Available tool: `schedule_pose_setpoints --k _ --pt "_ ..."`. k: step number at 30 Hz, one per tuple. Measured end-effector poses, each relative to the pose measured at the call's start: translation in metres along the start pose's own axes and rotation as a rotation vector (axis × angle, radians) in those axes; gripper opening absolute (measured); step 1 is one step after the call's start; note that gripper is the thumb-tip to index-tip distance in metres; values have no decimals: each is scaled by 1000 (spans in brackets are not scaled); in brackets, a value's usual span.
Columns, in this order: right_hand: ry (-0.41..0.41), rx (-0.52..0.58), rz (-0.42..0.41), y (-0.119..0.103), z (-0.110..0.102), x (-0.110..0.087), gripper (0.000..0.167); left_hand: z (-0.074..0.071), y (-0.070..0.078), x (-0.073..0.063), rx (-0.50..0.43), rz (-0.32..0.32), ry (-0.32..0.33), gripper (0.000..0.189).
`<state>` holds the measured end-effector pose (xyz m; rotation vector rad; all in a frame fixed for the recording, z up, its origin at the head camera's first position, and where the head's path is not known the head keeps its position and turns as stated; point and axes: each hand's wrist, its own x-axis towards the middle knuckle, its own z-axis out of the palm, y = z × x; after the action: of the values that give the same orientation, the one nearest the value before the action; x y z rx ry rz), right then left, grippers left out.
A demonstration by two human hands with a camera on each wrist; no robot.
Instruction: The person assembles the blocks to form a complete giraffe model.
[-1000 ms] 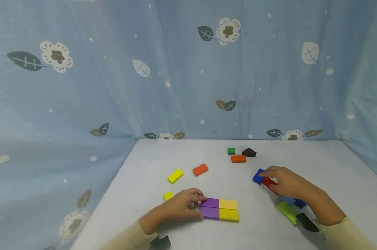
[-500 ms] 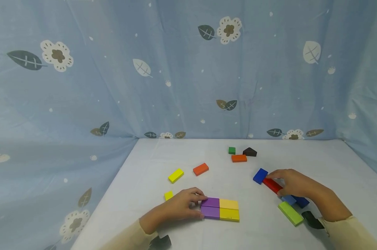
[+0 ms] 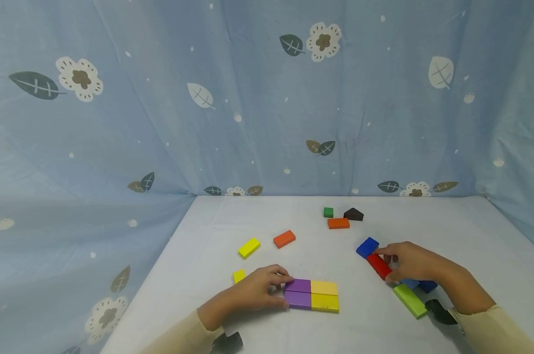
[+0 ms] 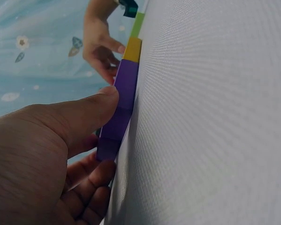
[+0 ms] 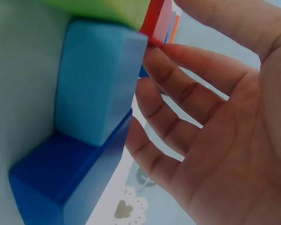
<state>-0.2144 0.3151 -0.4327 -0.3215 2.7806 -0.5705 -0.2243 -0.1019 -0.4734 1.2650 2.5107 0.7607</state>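
Observation:
Two purple blocks (image 3: 297,299) lie edge to edge, with a pale-yellow block (image 3: 324,287) and a yellow block (image 3: 325,303) against their right ends. My left hand (image 3: 262,290) holds the purple pair at its left end, thumb at the near corner, forefinger at the far one. On the right, my right hand (image 3: 415,261) pinches a red block (image 3: 379,266) end to end between thumb and forefinger. A blue block (image 3: 367,247) touches or nearly touches the red one's far end. Under the palm are a light-blue block (image 5: 91,79) and a dark-blue block (image 5: 51,173).
A lime-green block (image 3: 410,301) lies near the right wrist. Farther back are an orange block (image 3: 338,223), a green cube (image 3: 328,212) and a black triangular block (image 3: 353,215). Left of centre lie a red-orange block (image 3: 284,239) and yellow blocks (image 3: 249,248). A patterned curtain (image 3: 267,98) hangs behind.
My right hand has drawn back, then shifted slightly left with the red block. The blue block beside it has moved slightly left too. My left hand stays on the purple blocks.

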Motion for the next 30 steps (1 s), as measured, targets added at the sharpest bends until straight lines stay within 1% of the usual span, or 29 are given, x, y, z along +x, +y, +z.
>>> schedule_pose_setpoints --k 7,12,15,18,20,25,30 --pt "47 -7 -38 -9 2 -2 60 1 0 0 -3 -5 1 58" --pt "22 28 -32 -11 3 -3 57 1 1 -1 -2 -9 0 58" --pt "17 24 -31 -14 5 -3 57 1 1 -1 4 -7 0 58" --pt "20 4 -25 -19 8 -2 58 0 1 -1 3 -13 -4 58" --pt "27 -25 -11 -24 11 -2 60 0 1 -2 -6 -22 -6 59" --pt "56 -98 26 -36 15 -4 64 0 0 -1 -4 -19 -5 59" --pt "75 -128 10 -45 21 -7 62 0 0 -1 3 -12 -5 59"
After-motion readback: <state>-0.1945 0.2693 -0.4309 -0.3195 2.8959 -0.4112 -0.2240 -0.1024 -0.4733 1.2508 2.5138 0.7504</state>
